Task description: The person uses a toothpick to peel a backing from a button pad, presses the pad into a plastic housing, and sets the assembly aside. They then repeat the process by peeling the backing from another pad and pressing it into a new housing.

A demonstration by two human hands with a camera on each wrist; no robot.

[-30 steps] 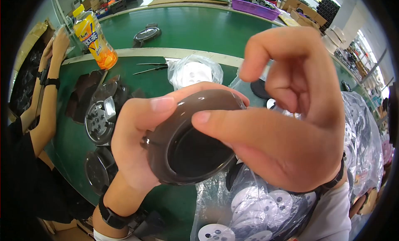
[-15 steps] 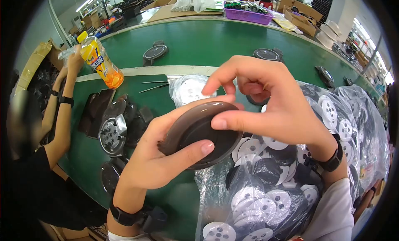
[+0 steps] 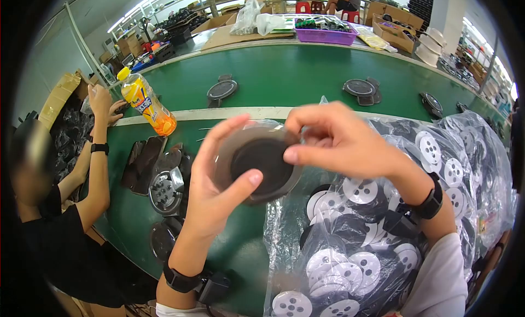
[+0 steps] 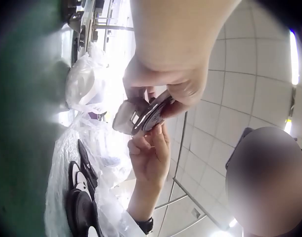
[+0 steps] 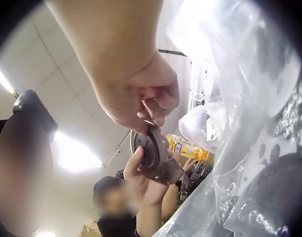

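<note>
Head view looks down on the hands (image 3: 273, 164); both wrist views look up, close, at them.

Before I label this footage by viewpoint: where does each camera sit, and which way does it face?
Head: worn on the head, looking forward and down at the green table; both hands and forearms show, left hand, right hand, gripping a dark round part.
Left wrist: on the left wrist, facing upward toward the ceiling; left hand's grip above, right hand below.
Right wrist: on the right wrist, also facing upward; right hand near.
All three share the dark round part.
</note>
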